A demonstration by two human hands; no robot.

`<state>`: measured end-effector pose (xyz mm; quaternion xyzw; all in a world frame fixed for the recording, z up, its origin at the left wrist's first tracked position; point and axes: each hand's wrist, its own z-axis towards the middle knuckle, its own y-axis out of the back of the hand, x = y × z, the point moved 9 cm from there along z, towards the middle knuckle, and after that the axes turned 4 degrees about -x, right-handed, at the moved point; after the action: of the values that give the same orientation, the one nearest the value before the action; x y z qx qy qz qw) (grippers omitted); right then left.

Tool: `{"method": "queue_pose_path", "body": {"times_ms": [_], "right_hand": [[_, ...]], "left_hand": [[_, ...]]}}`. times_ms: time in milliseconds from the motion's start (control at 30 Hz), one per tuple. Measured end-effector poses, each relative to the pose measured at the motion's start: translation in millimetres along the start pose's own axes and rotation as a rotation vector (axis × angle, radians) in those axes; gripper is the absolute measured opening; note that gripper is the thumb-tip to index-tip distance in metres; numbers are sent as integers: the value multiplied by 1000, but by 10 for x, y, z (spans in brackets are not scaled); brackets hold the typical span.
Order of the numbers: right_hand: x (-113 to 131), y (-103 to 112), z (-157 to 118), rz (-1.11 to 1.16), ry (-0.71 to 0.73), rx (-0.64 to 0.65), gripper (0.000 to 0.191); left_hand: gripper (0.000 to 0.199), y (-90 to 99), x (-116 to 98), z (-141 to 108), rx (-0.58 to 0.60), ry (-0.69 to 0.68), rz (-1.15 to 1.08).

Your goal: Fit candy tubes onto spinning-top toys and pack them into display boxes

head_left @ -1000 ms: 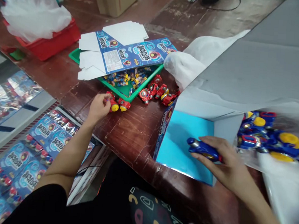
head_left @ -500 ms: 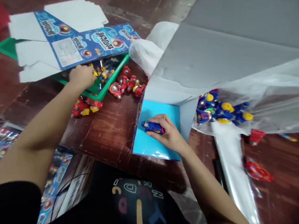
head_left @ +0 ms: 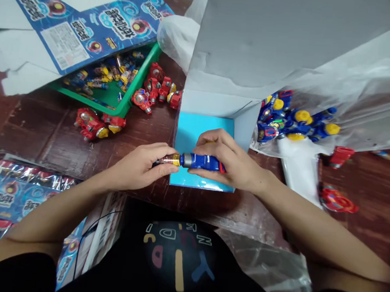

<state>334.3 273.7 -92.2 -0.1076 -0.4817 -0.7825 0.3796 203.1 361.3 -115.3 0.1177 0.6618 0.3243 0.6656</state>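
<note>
My right hand (head_left: 229, 159) is wrapped round a blue toy (head_left: 203, 161) with a grey end, above the light-blue bottom of an open box (head_left: 181, 178). Between the thumb and fingers of my left hand (head_left: 147, 166) is a small clear tube (head_left: 167, 160) with a yellow band. The tube's yellow end meets the grey end of the toy, and the two lie in one line. Similar small pieces (head_left: 99, 84) lie in a green tray (head_left: 115, 110) at the left, partly under printed cardboard (head_left: 99, 28).
Red toys (head_left: 154, 89) sit beside the tray, with more red ones (head_left: 91, 123) in front of it. Blue toys with yellow caps (head_left: 297, 120) lie on clear plastic at the right. Red parts (head_left: 338, 199) rest farther right. Printed packs (head_left: 14, 195) are at lower left.
My left hand has come out of the green tray with a small tube and moved right to the blue toy. My right hand still holds that toy.
</note>
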Motion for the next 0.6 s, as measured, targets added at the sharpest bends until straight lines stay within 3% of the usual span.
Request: {"method": "queue_pose_path", "body": {"times_ms": [100,167,267,333,400,467,533,600], "right_hand": [[81,-12,-96,-74,0,22,34],[57,-32,-148,1,-92,-13,33],[-210,-195,-272,383,-523,-9,40],[-314,-434,-434,688,-879,136,47],[-290,-499,-520,859,-1069,259,53],[-342,-272,-428,770,-1020,229,55],[-434,153,-204,422,-782,105,50],[-482,485,9,-56,-551,54,43]], "left_hand": [[19,14,-160,16,-22,-89,146],[20,-44,-212,16,-40,-165,242],[23,-129,-270,-28,-141,-385,460],[30,-163,-308,-114,-233,-556,619],[37,-158,-311,-200,-303,-631,699],[49,-96,-320,-285,-422,-604,730],[65,-149,-352,-369,-498,-570,727],[72,-496,-348,-372,-343,-568,704]]}}
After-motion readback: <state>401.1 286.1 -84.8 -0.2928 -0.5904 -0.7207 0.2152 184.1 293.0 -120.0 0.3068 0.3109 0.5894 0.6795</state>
